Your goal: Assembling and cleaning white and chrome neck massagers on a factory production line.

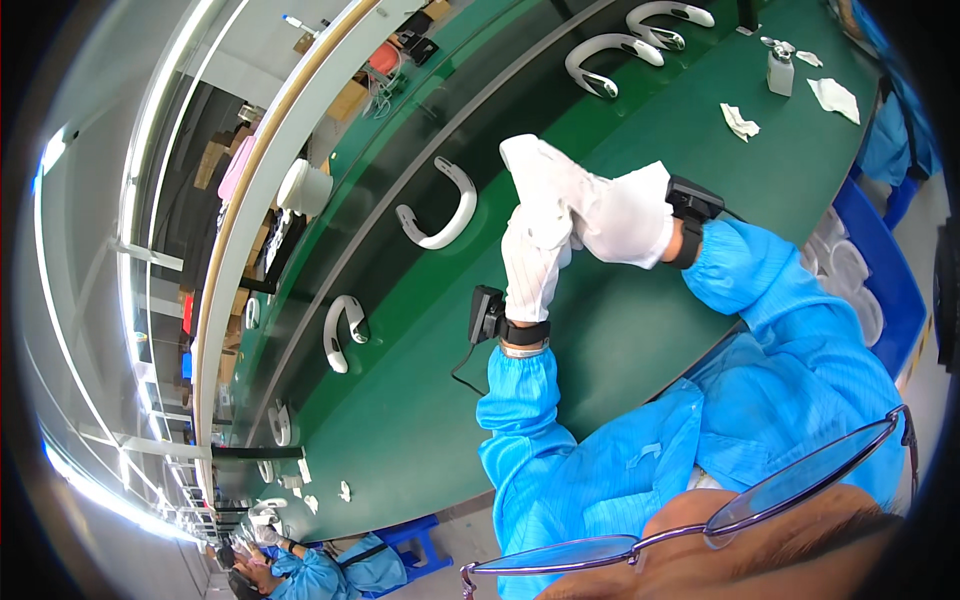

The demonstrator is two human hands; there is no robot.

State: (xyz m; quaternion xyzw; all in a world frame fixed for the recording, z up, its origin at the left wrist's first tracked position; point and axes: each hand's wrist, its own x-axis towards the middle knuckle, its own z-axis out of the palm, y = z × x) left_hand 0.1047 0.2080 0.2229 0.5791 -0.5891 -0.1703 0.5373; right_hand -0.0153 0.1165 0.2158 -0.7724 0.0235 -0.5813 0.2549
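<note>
The left hand [529,268] and the right hand [630,215] are gloved in white, with a black strap [528,334] worn at each wrist. Sleeves [522,388] of bright blue are patterned with fine stripes. The tabletop [420,420] is coloured deep green, and the curved devices [464,212] toward its far side are finished mainly in white. A bin [893,275] at right is coloured blue.

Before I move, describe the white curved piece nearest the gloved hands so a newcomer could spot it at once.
Over the long green table, find the person's gloved left hand. To its left in the picture, a little apart, lies a white U-shaped piece. Its open end faces the picture's upper left; the next piece above and the next below open toward the lower right.
</note>
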